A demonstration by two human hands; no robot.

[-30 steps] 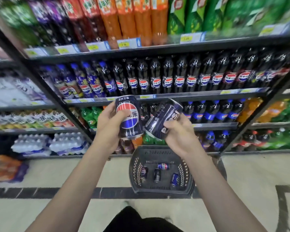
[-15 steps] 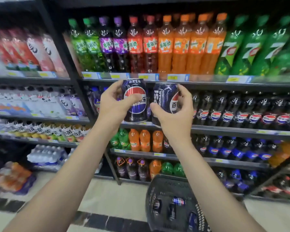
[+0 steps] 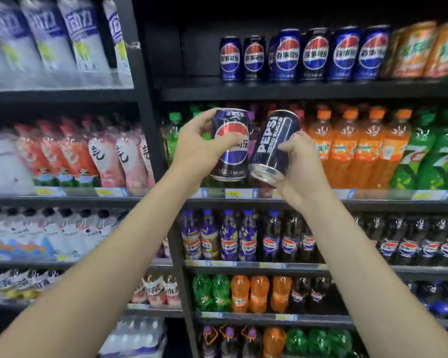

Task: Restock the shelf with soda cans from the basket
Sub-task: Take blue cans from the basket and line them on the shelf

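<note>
Both hands are raised in front of the drinks shelving, each holding a dark blue soda can. The left hand [image 3: 195,148] wraps round the left can [image 3: 230,145] from its left side, fingers curled behind the upper part and the thumb pressed across the red, white and blue logo on the front. That can stands nearly upright, its top rim just above the fingertips and its base below the palm.

The right hand [image 3: 301,166] grips the right can [image 3: 273,147] from the right and beneath, thumb laid over the side facing the camera. This can is tilted, its top leaning up and to the right, its silver bottom turned down and left toward the camera, the word PEPSI running up its side. The two cans sit just beside each other, lower edges close; whether they touch cannot be told.

Above the hands, the top shelf [image 3: 269,90] carries a row of cans [image 3: 303,55] with the same logo, standing upright, with bare dark space to their left. Behind the hands are orange bottles [image 3: 360,148] and green bottles [image 3: 435,156]
</note>
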